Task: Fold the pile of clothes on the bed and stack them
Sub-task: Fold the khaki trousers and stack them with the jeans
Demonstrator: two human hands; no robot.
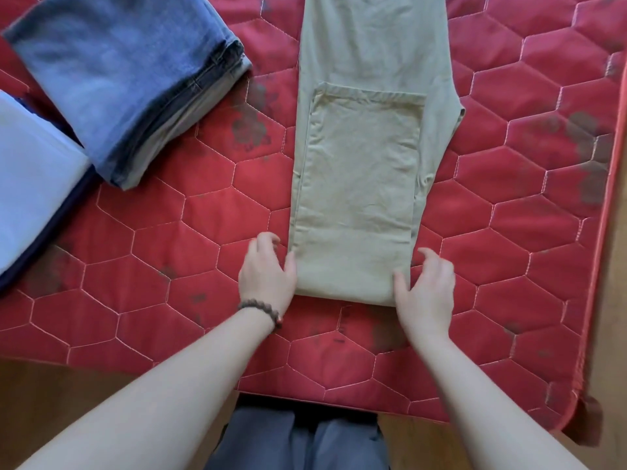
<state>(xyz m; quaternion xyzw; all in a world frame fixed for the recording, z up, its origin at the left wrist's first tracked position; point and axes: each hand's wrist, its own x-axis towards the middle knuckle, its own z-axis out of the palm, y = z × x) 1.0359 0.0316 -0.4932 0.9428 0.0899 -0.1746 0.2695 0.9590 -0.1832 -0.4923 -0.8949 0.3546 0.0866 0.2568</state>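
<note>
Down below the head camera, a pair of khaki trousers (369, 137) lay lengthwise on the red quilted bed cover (509, 215), running from the near middle of the bed away past the top edge of the picture. Its near end had been doubled back over itself, so that a shorter panel with a hemmed edge lay on top of the longer layer, and the fold faced the person.

The left hand (266, 273) rested at the left corner of that fold, thumb against the cloth edge and fingers loosely bent on the cover beside it, gripping nothing. A beaded bracelet (261, 312) circled that wrist. The right hand (425, 288) sat at the right corner of the fold, thumb touching the cloth and fingers spread and relaxed over the cover, likewise gripping nothing.

To the upper left, well apart from the trousers, a folded pair of blue jeans (115, 79) lay on top of a grey folded garment (176, 130) whose edge showed beneath it. Just beside that stack, at the left edge, a white folded cloth (30, 184) rested over something dark blue.

Wooden floor (610, 283) showed along the right side of the bed, and the person's grey trouser legs (298, 439) stood at the near edge.
</note>
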